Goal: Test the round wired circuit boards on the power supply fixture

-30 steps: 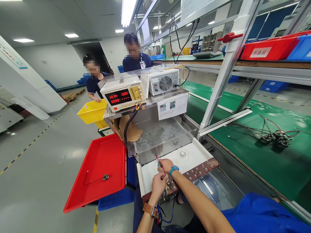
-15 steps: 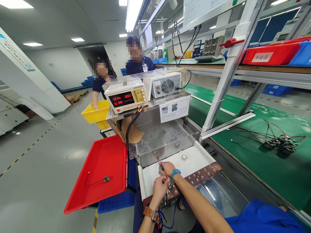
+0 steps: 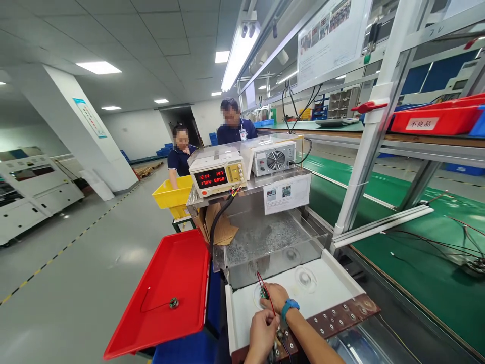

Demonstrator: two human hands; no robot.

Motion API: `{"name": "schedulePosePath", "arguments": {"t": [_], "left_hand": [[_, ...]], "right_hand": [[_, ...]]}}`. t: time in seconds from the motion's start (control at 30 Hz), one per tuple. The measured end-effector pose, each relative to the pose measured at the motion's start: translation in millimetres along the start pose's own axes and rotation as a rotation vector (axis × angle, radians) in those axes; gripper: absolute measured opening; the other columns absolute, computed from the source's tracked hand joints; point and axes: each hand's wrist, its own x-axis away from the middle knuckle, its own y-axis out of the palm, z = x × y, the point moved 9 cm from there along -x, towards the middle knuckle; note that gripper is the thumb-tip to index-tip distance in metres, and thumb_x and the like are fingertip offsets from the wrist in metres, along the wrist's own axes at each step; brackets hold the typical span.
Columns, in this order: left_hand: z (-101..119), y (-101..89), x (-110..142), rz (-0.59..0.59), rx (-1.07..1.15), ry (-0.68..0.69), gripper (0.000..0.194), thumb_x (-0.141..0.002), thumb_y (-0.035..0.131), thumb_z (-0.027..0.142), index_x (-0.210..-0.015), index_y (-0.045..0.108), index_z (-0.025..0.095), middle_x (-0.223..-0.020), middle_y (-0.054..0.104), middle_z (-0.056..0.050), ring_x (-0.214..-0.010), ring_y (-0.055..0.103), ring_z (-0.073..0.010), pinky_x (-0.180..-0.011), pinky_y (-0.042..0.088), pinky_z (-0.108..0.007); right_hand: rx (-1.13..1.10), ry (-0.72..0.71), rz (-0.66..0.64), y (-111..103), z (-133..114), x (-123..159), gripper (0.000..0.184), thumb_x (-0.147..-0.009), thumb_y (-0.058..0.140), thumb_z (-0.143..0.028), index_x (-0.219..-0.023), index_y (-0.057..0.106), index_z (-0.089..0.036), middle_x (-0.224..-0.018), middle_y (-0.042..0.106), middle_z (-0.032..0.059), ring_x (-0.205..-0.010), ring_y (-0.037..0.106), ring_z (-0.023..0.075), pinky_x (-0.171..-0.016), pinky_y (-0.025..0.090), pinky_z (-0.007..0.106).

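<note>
A small green circuit board (image 3: pixel 264 293) is gripped in the fingers of the right hand (image 3: pixel 276 298), which is closed around it over the left part of a white tray (image 3: pixel 242 306). A thin red wire (image 3: pixel 269 294) is looped up above the board and led down to the left hand (image 3: pixel 262 331), where it is pinched between thumb and fingertips. The left hand is held just beside the metal terminals (image 3: pixel 280 333) at the brown strip (image 3: pixel 329 323), along the tray's near edge; whether the wire is touched to a terminal cannot be told. A blue watch (image 3: pixel 291 306) is worn on the right wrist.

Beyond the tray, a power supply (image 3: pixel 215 174) with lit red digits is set on a metal stand beside a second unit (image 3: pixel 275 157) fitted with a fan. A printed sheet (image 3: pixel 286 194) is mounted on the front of the stand, and folded cardboard (image 3: pixel 223 230) is tucked underneath. To the left, a round wired component (image 3: pixel 174 303) is laid in a red tray (image 3: pixel 182 263). Wired parts (image 3: pixel 475 265) are placed on the green bench (image 3: pixel 417 263) at the right. Behind the stand, two people (image 3: pixel 181 154) are seen, one with an arm lowered into a yellow bin (image 3: pixel 170 194).
</note>
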Motion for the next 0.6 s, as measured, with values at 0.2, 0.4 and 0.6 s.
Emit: {"name": "schedulePosePath", "arguments": {"t": [0.2, 0.4, 0.6], "left_hand": [[-1.2, -0.1, -0.3, 0.017, 0.0, 0.003, 0.023, -0.072, 0.055, 0.037, -0.068, 0.065, 0.017, -0.07, 0.07, -0.007, -0.07, 0.061, -0.0215, -0.067, 0.042, -0.03], [0.3, -1.1, -6.3, 0.016, 0.061, 0.059, 0.04, -0.069, 0.057, 0.057, -0.067, 0.064, 0.017, -0.069, 0.069, -0.007, -0.069, 0.062, -0.0224, -0.069, 0.046, -0.03], [-16.8, -8.8, -17.9, 0.077, 0.17, 0.012, 0.056, -0.064, 0.056, 0.071, -0.081, 0.065, 0.018, -0.078, 0.073, -0.01, -0.084, 0.068, -0.0297, -0.078, 0.052, -0.035]], "right_hand": [[-0.017, 0.0, 0.013, -0.1, -0.9, 0.2, 0.031, -0.072, 0.062, -0.034, -0.099, 0.065, -0.019, -0.098, 0.071, 0.0097, -0.091, 0.064, 0.0242, -0.076, 0.039, 0.029], [-0.028, 0.013, 0.054, -11.9, -6.0, 2.1, 0.026, -0.071, 0.064, -0.035, -0.09, 0.068, -0.019, -0.091, 0.072, 0.0085, -0.086, 0.065, 0.0234, -0.072, 0.039, 0.028], [-0.322, 0.259, 0.49, -82.1, 33.3, 25.5, 0.025, -0.074, 0.064, -0.044, -0.073, 0.069, -0.02, -0.066, 0.066, 0.0011, -0.064, 0.058, 0.0148, -0.057, 0.033, 0.022]]}}
